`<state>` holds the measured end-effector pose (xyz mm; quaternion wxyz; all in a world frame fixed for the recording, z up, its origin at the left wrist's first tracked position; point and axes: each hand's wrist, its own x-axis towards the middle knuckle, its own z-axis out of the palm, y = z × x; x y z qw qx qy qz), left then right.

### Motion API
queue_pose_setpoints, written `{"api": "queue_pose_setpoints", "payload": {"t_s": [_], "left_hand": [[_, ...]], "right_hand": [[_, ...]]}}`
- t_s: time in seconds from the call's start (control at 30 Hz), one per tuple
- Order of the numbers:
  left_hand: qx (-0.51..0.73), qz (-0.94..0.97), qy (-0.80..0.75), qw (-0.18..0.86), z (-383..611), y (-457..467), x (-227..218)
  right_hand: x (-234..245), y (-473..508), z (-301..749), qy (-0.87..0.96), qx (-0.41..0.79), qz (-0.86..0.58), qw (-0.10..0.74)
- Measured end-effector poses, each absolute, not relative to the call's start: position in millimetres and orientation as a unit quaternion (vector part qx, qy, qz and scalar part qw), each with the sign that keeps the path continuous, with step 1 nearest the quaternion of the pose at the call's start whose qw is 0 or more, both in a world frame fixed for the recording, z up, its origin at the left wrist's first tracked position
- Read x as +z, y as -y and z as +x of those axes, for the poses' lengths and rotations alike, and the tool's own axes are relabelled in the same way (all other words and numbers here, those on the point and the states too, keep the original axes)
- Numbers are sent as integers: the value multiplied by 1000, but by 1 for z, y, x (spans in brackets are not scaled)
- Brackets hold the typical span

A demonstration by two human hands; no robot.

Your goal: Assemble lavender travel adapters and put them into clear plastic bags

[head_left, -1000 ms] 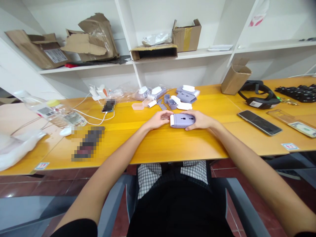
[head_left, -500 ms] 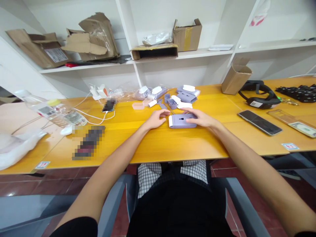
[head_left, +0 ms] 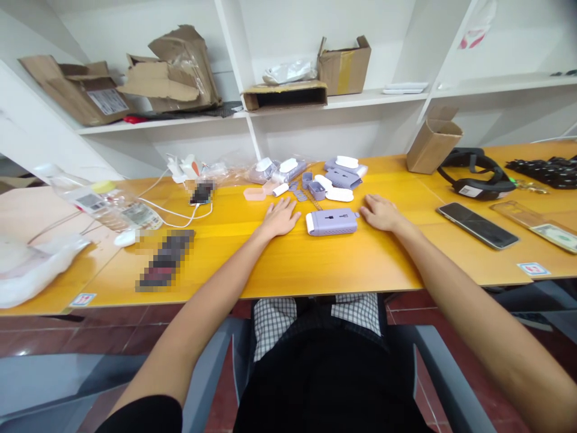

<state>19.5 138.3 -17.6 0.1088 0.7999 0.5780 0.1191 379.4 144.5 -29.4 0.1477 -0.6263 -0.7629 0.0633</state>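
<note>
Left hand [head_left: 280, 218] and right hand [head_left: 381, 212] lay open, empty, at nine and three o'clock of purple box [head_left: 332, 222]. Seemed light, stiff; long sides offered grip.

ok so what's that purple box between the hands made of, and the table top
The purple box looks like moulded plastic: matt lilac, white end cap, small cut slots. The table top is probably wood veneer or laminate: orange-yellow, faint grain, glossy sheen. Which of the two I cannot tell.
</note>
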Motion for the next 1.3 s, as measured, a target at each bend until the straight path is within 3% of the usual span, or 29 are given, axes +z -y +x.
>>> {"api": "queue_pose_setpoints", "payload": {"t_s": [0.13,0.93,1.1,1.3], "left_hand": [[110,803,-576,107,21,-138,-19],[103,804,-573,121,23,-136,-15],[224,797,-560,12,15,-141,-9],[262,647,-710,-92,-20,-147,5]], "right_hand": [[-33,-138,372,776,46,-623,88],[-33,-138,371,777,46,-622,81],[-32,-137,370,775,43,-625,77],[-29,-136,370,782,36,-615,94]]}}
